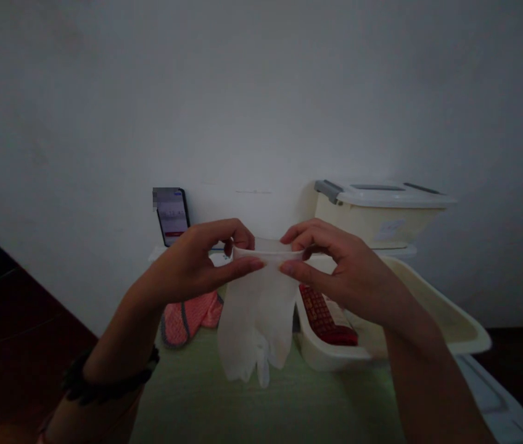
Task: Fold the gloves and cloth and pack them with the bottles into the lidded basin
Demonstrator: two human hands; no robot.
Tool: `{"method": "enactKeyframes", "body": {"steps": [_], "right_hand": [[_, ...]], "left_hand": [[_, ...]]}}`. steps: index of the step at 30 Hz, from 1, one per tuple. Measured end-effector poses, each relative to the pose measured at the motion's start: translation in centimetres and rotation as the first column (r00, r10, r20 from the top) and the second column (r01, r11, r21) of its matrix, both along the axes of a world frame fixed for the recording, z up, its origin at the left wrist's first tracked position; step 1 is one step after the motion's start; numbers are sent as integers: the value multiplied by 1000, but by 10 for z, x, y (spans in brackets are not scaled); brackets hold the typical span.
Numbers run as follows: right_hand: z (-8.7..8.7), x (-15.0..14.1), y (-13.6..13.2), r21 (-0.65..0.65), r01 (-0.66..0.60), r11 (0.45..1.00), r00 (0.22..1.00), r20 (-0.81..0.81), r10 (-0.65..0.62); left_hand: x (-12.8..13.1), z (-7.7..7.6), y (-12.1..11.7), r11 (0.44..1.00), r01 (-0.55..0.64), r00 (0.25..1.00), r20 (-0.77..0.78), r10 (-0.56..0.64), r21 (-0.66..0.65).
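A thin, whitish disposable glove (258, 308) hangs fingers down in front of me, its rolled cuff stretched wide at the top. My left hand (210, 256) pinches the left side of the cuff, thumb on the near face and fingers inside the opening. On the right side, my right hand (324, 256) grips the same cuff in a matching pinch. The glove's fingers dangle bunched above the green tabletop (261, 413). Behind my left forearm lies a pink cloth with grey edging (192, 317), partly hidden by the arm and the glove.
A cream basin (465, 336) stands on the right, holding a red patterned packet (326, 317). Behind it sits a lidded storage box (377, 216) with grey latches. A phone (172, 216) leans upright against the wall (261, 111) at the back left.
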State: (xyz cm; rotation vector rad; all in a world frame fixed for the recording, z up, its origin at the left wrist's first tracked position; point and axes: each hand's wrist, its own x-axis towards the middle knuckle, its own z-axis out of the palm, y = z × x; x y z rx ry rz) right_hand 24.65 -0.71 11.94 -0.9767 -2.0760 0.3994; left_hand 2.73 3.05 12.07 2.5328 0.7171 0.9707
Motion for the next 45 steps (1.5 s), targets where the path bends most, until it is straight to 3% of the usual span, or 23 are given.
{"method": "enactKeyframes", "body": {"steps": [7,10,14,17,20,25,28,31,34,42,45], "right_hand": [[1,1,0,10,46,999,996,-78,-45],[0,0,-2,4,34,999,983,-178,-33],[0,-1,-5,-77,-121,990,954,-284,95],[1,-1,-5,-90,-216,972,946,-264,186],[2,-1,-5,-62,-212,975,965,-173,198],[0,-8,-8,107,-16,994,995,104,5],[-1,-13,-7,147,-12,989,992,123,-6],[-3,-15,-4,117,11,993,1000,28,-14],[-5,-14,-2,17,28,999,996,-83,-26],[-4,0,0,-147,130,981,917,-359,-175],[-3,8,2,-186,155,970,868,-444,-223]], "left_hand": [[-3,-3,3,998,-52,997,63,49,45],[-3,-4,-1,998,41,995,90,-37,-46],[4,-2,-8,961,233,940,287,-184,-146],[12,-2,-8,950,283,871,451,-196,-133],[16,-3,-6,966,224,841,527,-124,-130],[16,-5,-3,944,223,927,352,-128,-243],[18,-9,-2,887,271,922,364,-128,-373],[23,-16,-1,757,392,858,504,-98,-522],[30,-23,0,634,461,848,519,-108,-621],[32,-34,11,490,400,917,345,-202,-775],[30,-38,15,441,417,909,380,-174,-795]]}}
